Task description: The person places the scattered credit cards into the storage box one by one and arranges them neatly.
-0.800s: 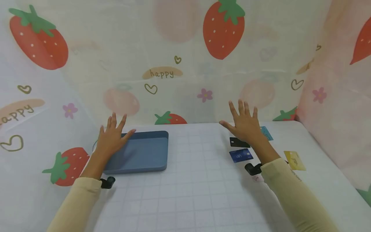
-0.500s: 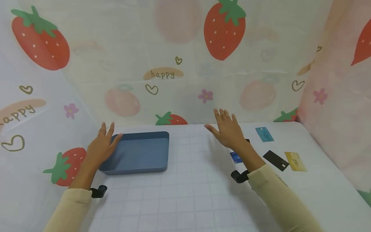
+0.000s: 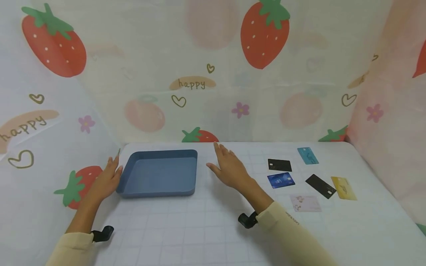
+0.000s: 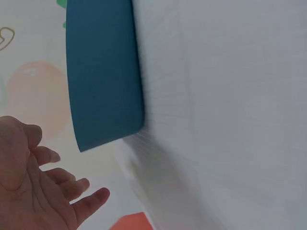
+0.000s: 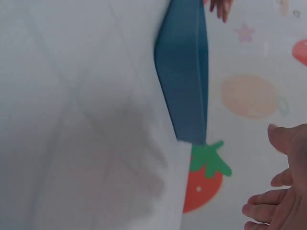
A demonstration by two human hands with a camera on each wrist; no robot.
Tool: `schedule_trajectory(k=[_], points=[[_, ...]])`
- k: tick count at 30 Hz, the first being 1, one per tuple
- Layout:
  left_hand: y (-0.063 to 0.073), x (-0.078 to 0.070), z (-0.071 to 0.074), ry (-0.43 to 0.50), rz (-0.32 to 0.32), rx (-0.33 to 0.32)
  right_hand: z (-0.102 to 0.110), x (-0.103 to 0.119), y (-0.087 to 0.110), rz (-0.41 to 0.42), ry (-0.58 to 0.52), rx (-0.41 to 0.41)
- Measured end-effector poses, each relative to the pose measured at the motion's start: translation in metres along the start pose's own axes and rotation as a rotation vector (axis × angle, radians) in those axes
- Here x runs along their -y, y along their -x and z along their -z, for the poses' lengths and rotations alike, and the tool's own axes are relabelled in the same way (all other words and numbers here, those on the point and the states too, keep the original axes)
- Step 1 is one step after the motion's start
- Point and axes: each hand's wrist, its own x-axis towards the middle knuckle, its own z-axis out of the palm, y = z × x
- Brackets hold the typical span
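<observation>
A blue rectangular tray [image 3: 156,194] lies on the left part of the table. Just beyond its left side is my left hand [image 3: 105,181], fingers loosely extended and holding nothing. My right hand [image 3: 231,170] hovers to the right of the tray, fingers extended and nothing in it. In the left wrist view the tray's side wall [image 4: 105,72] is beside the relaxed fingers of the left hand [image 4: 43,187]. The right wrist view shows the tray [image 5: 182,72] beyond the right hand [image 5: 283,187], with part of the left hand at the top.
Several cards lie on the right: a teal card [image 3: 307,155], a black card [image 3: 279,165], a blue card [image 3: 281,180], another black card [image 3: 321,186], a gold card [image 3: 344,188] and a pale pink card [image 3: 305,203]. A strawberry-print curtain [image 3: 143,44] surrounds the table [image 3: 186,236].
My right hand has moved left, away from over the cards, uncovering them, and toward the tray. My left hand has moved left and down, from over the tray to its outer side.
</observation>
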Motion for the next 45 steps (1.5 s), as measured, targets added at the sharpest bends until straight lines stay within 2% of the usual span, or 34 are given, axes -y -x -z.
schedule_trajectory(k=[10,21,30,36,40,45], points=[[0.01,0.013,-0.012,0.066,0.022,0.008,-0.045,0.031,-0.001,0.009,0.005,0.119],[0.01,0.015,-0.021,0.124,-0.023,0.012,-0.068,0.046,0.001,0.029,0.07,0.119],[0.014,0.02,-0.024,0.165,-0.037,0.02,-0.072,0.049,0.006,0.031,0.116,0.101],[0.012,0.01,-0.027,0.245,-0.027,0.043,-0.065,0.04,0.008,0.007,0.133,0.097],[0.011,0.003,-0.029,0.263,-0.017,0.067,-0.058,0.035,0.013,-0.009,0.114,0.112],[0.01,-0.006,-0.03,0.298,-0.047,0.097,-0.052,0.028,0.02,-0.004,0.101,0.101]])
